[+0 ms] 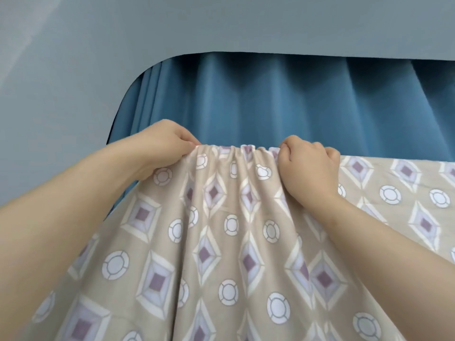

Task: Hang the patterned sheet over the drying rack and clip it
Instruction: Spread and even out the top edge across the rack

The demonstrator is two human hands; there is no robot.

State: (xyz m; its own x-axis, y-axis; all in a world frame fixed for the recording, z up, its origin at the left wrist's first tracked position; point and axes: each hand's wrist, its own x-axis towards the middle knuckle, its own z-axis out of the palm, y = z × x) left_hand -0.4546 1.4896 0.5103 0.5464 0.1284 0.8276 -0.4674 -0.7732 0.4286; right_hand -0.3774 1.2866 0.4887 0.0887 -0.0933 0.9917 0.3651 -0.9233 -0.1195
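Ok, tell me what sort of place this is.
Likely a room at home: a pleated blue curtain hangs below a grey wall, and the left hand and right hand grip a patterned sheet.

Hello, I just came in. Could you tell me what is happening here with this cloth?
A person is hanging a patterned sheet, beige with diamonds and circles. Both hands grip its top edge: the left hand and the right hand pinch the fabric close together, so it bunches into folds between them. To the right, the sheet lies flatter along the top. A blue curtain hangs behind. The rack itself is hidden under the fabric, and no clips are in view.
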